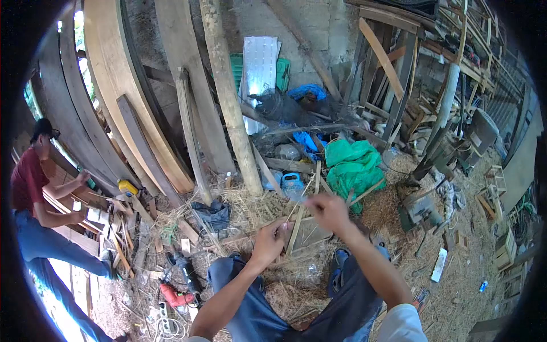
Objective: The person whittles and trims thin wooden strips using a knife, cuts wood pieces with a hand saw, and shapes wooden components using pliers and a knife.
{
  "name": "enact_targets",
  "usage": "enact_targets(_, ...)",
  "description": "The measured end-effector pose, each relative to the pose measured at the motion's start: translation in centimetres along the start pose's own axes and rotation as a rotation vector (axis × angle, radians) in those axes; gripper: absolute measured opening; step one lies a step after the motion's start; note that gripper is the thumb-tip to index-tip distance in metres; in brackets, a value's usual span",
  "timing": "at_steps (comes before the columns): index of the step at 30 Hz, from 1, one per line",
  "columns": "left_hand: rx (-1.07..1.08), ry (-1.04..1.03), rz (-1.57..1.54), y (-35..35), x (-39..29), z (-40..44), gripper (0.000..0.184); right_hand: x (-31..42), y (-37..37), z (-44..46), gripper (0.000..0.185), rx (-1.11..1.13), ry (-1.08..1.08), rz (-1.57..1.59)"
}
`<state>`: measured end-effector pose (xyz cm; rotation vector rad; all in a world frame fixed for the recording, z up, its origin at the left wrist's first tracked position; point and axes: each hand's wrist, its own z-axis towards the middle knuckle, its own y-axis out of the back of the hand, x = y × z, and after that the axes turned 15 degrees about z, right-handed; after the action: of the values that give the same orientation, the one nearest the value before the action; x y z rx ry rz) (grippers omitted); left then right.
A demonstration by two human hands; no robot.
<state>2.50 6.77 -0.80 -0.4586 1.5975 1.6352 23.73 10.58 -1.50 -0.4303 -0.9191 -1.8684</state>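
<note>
Thin pale strip (294,215) is slanting up from the left hand (269,245), whose fingers are apparently pinching it. Right hand (328,213) is hovering just beside, fingers drawn narrow; anything in them is too blurred to tell. Green sacking (354,166) is lying beyond; a co-worker (40,188) is leaning forward at far left.

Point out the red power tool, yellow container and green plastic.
Red power tool (174,296): head view, on its casing.
Yellow container (126,187): head view, on its side.
Green plastic (343,153): head view, upper part.
</note>
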Motion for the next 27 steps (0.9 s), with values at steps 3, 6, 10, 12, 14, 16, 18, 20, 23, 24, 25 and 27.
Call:
enact_targets(3, -0.048, -0.048, -0.033, -0.2, 0.9, 0.0, 0.019, -3.3, -0.3, -0.6, 0.019, -0.096, -0.267, -0.044)
enact_targets(6, -0.011, 0.043, 0.040, 0.7, -0.9, -0.1, 0.022, -0.7, -0.2, -0.6, 0.020, -0.043, -0.146, -0.091)
enact_targets(10, -0.057, -0.052, 0.029, 0.8, 0.2, -0.2, 0.021, 0.0, 0.9, 1.7, 0.020, 0.025, -0.055, -0.091)
enact_targets(12, -0.015, -0.009, 0.062, 1.2, -0.5, -0.7, 0.021, -1.6, 1.6, 2.4, 0.020, -0.034, -0.311, -0.219)
enact_targets(14, 0.002, 0.006, 0.079, 1.5, -1.4, -0.3, 0.020, -1.2, 0.9, 1.1, 0.022, 0.008, -0.154, -0.204)
enact_targets(16, -0.031, 0.020, 0.019, 1.7, -1.5, -0.4, 0.019, 0.7, -0.2, 0.2, 0.023, 0.070, 0.002, -0.140)
enact_targets(18, -0.067, 0.013, -0.061, 0.2, 1.0, -0.3, 0.019, -1.9, 0.6, 0.7, 0.021, -0.036, -0.163, -0.152)
enact_targets(20, -0.092, -0.012, -0.123, 0.3, 2.0, -0.2, 0.019, -5.6, 2.4, 0.9, 0.013, -0.152, -0.325, -0.211)
enact_targets(23, 0.070, 0.085, -0.289, 0.6, 1.7, -0.1, 0.021, -6.4, 2.2, -0.1, 0.018, -0.220, -0.481, 0.224)
enact_targets(24, 0.069, 0.093, -0.307, 0.6, 1.7, 0.1, 0.022, -6.4, 1.8, -0.6, 0.019, -0.158, -0.468, 0.253)
enact_targets(25, 0.068, 0.101, -0.326, 0.6, 1.6, 0.3, 0.023, -4.9, 1.7, -0.3, 0.019, -0.150, -0.469, 0.249)
enact_targets(27, 0.057, 0.093, -0.322, 0.9, 0.8, 0.5, 0.022, -1.7, 1.1, 0.4, 0.013, -0.117, -0.551, 0.668)
